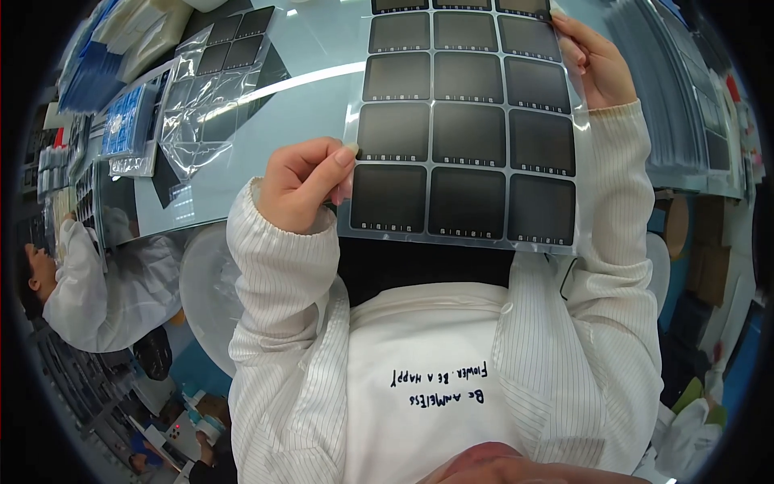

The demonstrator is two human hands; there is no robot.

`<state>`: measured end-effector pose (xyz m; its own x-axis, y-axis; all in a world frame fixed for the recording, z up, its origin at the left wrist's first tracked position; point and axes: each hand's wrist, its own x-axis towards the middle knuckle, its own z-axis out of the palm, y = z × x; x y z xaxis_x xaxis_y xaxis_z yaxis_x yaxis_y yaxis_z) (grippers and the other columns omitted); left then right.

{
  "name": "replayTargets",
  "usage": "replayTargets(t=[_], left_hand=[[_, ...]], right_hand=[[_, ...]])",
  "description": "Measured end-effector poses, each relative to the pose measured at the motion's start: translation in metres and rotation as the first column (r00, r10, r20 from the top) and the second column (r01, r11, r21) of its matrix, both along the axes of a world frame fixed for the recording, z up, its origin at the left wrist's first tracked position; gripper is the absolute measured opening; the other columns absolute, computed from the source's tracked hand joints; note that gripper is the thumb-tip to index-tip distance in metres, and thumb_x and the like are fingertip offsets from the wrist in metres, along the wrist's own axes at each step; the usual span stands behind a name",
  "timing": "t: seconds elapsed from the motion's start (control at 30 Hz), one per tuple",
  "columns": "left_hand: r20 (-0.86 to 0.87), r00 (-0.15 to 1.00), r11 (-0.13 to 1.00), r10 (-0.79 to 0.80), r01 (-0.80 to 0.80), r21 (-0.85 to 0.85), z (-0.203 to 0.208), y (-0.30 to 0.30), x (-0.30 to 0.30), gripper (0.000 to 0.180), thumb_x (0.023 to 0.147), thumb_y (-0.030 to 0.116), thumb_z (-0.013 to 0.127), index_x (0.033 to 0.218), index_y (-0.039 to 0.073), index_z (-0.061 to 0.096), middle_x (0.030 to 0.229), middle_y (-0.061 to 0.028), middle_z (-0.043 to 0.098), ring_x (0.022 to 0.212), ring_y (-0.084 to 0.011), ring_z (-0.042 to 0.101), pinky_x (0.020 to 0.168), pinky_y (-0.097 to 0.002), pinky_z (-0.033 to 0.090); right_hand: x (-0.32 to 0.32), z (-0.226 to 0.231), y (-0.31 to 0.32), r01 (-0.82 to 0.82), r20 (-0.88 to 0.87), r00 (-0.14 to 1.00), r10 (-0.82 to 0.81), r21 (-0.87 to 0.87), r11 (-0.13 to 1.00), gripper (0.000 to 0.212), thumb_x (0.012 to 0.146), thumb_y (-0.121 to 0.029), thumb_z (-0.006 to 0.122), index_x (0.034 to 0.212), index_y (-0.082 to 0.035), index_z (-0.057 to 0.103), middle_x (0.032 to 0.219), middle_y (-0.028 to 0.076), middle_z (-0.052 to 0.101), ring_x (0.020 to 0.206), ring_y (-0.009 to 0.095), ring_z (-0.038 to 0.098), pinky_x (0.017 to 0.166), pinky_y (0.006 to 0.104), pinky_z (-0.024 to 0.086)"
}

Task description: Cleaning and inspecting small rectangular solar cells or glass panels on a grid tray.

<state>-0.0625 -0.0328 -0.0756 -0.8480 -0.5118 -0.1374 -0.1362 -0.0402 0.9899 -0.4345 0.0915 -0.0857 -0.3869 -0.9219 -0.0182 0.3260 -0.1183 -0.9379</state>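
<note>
A clear sheet bearing rows of dark, rounded rectangular panels is stretched between my hands, over the table's near edge and in front of my body. Small light marks run along the bottom of each panel. My left hand pinches the sheet's left edge between thumb and fingers, about halfway down. Higher up, my right hand grips the right edge near the far corner, its fingers partly behind the sheet. The sheet's far end runs out of the picture.
To the right lies a thick stack of bluish clear sheets. Left on the glass table are a crinkled clear film, dark panels, a blue-patterned pack and piled sheets. Another person sits at far left.
</note>
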Motion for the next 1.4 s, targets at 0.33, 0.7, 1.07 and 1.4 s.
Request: replayTargets(t=[0.33,0.7,1.07,1.4], left_hand=[[-0.008,0.997,0.997,-0.076,0.076,-0.001,0.003,0.000,0.004,0.031,0.093,0.013,0.050,0.065,0.000,0.054,0.061,-0.0023,0.052,0.055,-0.0087,0.044,0.055,-0.0227,0.036],[-0.012,0.990,0.990,-0.138,0.138,-0.018,0.004,-0.003,0.003,0.032,0.092,0.010,0.050,0.062,0.000,0.051,0.060,-0.0037,0.050,0.054,-0.0100,0.045,0.054,-0.0237,0.035],[-0.045,0.971,0.964,-0.235,0.227,-0.140,0.006,-0.008,0.005,0.027,0.082,0.006,0.057,0.056,0.000,0.056,0.060,-0.0073,0.054,0.054,-0.0140,0.048,0.052,-0.0257,0.036],[-0.083,0.965,0.958,-0.249,0.234,-0.164,0.004,-0.008,0.008,0.022,0.078,0.007,0.059,0.057,0.000,0.060,0.058,-0.0067,0.053,0.051,-0.0139,0.047,0.047,-0.0265,0.034]], right_hand=[[0.015,0.003,0.000,0.102,0.013,0.995,-0.102,0.033,0.994,0.021,0.096,-0.014,0.049,0.099,0.002,0.063,0.055,-0.004,0.044,0.046,0.000,0.035,0.042,0.0124,0.026],[0.023,0.009,0.002,0.048,0.129,0.990,-0.059,0.089,0.995,0.019,0.096,-0.012,0.049,0.096,0.001,0.063,0.055,-0.005,0.045,0.044,-0.001,0.035,0.042,0.0113,0.031],[0.038,0.016,0.005,0.113,0.074,0.990,-0.121,0.107,0.988,0.022,0.092,-0.013,0.054,0.102,0.004,0.064,0.056,-0.001,0.053,0.042,0.002,0.042,0.039,0.0128,0.029],[0.040,0.020,0.012,0.118,-0.033,0.993,-0.115,0.090,0.989,0.022,0.089,-0.013,0.058,0.102,0.003,0.065,0.062,0.003,0.061,0.038,0.004,0.044,0.035,0.0158,0.030]])
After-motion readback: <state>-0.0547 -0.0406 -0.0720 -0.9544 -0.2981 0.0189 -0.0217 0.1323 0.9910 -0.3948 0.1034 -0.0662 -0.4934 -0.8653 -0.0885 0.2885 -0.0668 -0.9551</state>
